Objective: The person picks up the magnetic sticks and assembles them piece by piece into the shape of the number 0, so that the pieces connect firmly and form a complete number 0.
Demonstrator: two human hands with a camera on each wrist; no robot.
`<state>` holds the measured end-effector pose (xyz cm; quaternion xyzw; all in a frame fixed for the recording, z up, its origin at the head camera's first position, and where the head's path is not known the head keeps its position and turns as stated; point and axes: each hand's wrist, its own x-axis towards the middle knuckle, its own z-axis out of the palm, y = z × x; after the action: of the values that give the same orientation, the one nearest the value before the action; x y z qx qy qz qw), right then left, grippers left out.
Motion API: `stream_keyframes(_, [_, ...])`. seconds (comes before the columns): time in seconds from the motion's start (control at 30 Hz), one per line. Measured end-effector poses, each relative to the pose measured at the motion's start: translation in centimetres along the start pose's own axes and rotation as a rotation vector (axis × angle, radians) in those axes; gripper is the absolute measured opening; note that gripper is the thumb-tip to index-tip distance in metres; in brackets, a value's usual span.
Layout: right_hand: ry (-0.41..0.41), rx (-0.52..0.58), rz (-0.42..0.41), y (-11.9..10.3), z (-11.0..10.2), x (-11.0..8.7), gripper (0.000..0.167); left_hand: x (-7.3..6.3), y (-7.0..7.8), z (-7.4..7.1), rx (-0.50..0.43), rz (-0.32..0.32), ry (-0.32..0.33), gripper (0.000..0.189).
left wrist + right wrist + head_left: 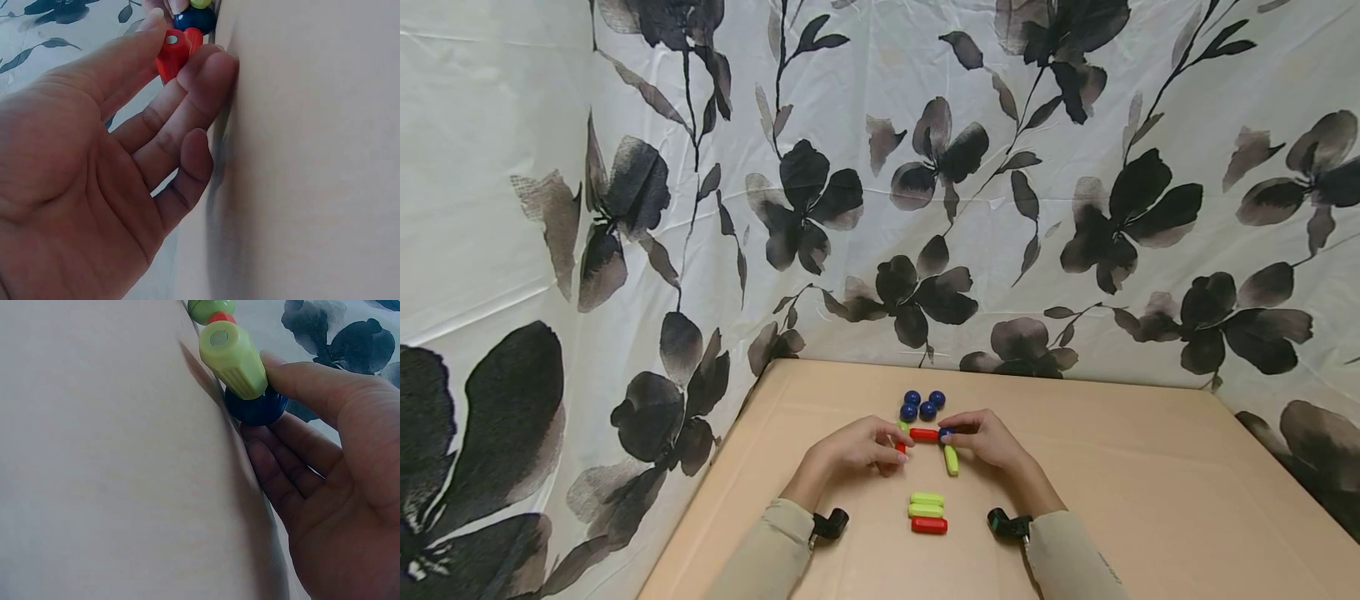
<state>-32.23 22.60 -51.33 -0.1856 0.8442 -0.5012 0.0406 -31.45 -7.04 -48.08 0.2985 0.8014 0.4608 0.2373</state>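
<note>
My left hand pinches a short red magnetic rod between thumb and fingers; a metal disc shows in its end. Right beside that rod, in the head view, is a light green ball, partly covered by the fingers. From the green ball a second red rod runs across to a dark blue ball. My right hand grips this blue ball with thumb and fingertips. A yellow-green rod extends from the blue ball toward me, its metal-tipped end facing the right wrist camera.
Several dark blue balls sit grouped behind the joined pieces. Nearer to me, two yellow-green rods and a red rod lie side by side on the tan table. A floral cloth hangs behind and left.
</note>
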Motion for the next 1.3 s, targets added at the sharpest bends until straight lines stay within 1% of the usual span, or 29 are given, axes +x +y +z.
stream_keyframes(0.1, [-0.002, 0.002, 0.0, 0.0, 0.0, 0.0, 0.03, 0.0, 0.0, 0.1, 0.014, 0.003, 0.014, 0.029])
stream_keyframes(0.23, [-0.003, 0.01, -0.001, 0.0, 0.0, 0.0, 0.03, 0.0, -0.1, 0.2, 0.056, 0.004, 0.034, 0.032])
stream_keyframes(0.3, [-0.005, 0.013, -0.001, 0.0, 0.0, 0.0, 0.031, 0.1, -0.2, 0.2, 0.078, 0.015, 0.064, 0.03])
stream_keyframes(0.37, [-0.005, 0.017, -0.002, 0.0, 0.0, 0.0, 0.031, 0.3, -0.4, 0.1, 0.116, 0.039, 0.139, 0.026])
stream_keyframes(0.43, [-0.005, 0.02, -0.001, 0.0, 0.0, 0.0, 0.03, 0.6, -0.6, 0.1, 0.148, 0.065, 0.246, 0.023])
stream_keyframes(0.5, [-0.005, 0.025, -0.003, -0.1, 0.0, 0.0, 0.03, 0.9, -0.8, 0.1, 0.176, 0.081, 0.354, 0.023])
stream_keyframes(0.53, [-0.005, 0.027, -0.003, -0.2, 0.0, 0.0, 0.03, 1.0, -1.1, 0.2, 0.188, 0.081, 0.393, 0.024])
stream_keyframes(0.57, [-0.005, 0.028, -0.003, -0.2, 0.0, 0.0, 0.03, 1.2, -1.3, 0.3, 0.189, 0.078, 0.415, 0.025])
stream_keyframes(0.63, [-0.007, 0.029, -0.003, -0.3, 0.0, 0.0, 0.03, 1.5, -1.9, 0.5, 0.181, 0.065, 0.426, 0.026])
stream_keyframes(0.73, [-0.01, 0.029, -0.003, -0.4, 0.0, -0.1, 0.03, 1.8, -2.7, 0.8, 0.165, 0.054, 0.419, 0.023])
stream_keyframes(0.8, [-0.01, 0.031, -0.004, -0.4, 0.0, -0.1, 0.03, 1.9, -3.0, 0.9, 0.147, 0.057, 0.42, 0.021])
stream_keyframes(0.87, [-0.009, 0.031, -0.004, -0.3, 0.0, 0.0, 0.03, 1.9, -3.2, 0.9, 0.136, 0.069, 0.422, 0.021])
stream_keyframes(1.03, [0.013, -0.002, -0.002, -0.3, 0.0, 0.3, 0.031, 1.7, -3.1, 0.9, 0.108, 0.072, 0.418, 0.023])
stream_keyframes(1.13, [0.061, -0.025, -0.002, -0.5, 0.1, 0.6, 0.029, 1.6, -3.1, 1.0, 0.092, 0.069, 0.423, 0.024])
stream_keyframes(1.2, [0.106, -0.028, 0.013, -0.9, 0.1, 0.8, 0.027, 1.6, -3.2, 0.9, 0.086, 0.072, 0.429, 0.024])
stream_keyframes(1.3, [0.174, -0.048, 0.045, -1.5, 0.0, 1.1, 0.029, 1.6, -3.2, 0.9, 0.076, 0.07, 0.435, 0.024])
